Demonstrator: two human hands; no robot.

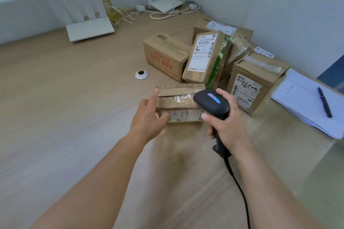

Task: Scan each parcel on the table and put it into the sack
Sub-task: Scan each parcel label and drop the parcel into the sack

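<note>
A pale wood-grain worktop [74, 117] fills most of the view, with a round metal cable grommet [142, 74] set into it near the middle. Toward the far right corner stands a cluster of cardboard parcels: a box with red print [165, 55] lying on its side, a tall box with a white label [204, 57] leaning against the ones behind it, and a squarer box with a handwritten label [255, 83] nearest the right edge. Just right of that cluster lies a stack of white papers [307, 104] with a dark pen [324, 102] on top. At the far end sit two white routers [89, 30] and loose cables [167, 13].

Nearer the person, apart from the cluster, a small taped parcel [179, 102] lies flat on the worktop, its label on the near side. The left hand [149, 115] meets its left end with the fingers stretched out and relaxed, the thumb against the labelled face. The right hand [225, 122] is wrapped around the handle of a black barcode scanner [212, 103], whose head hangs over the small parcel's right end; its cord [240, 191] trails toward the person.
</note>
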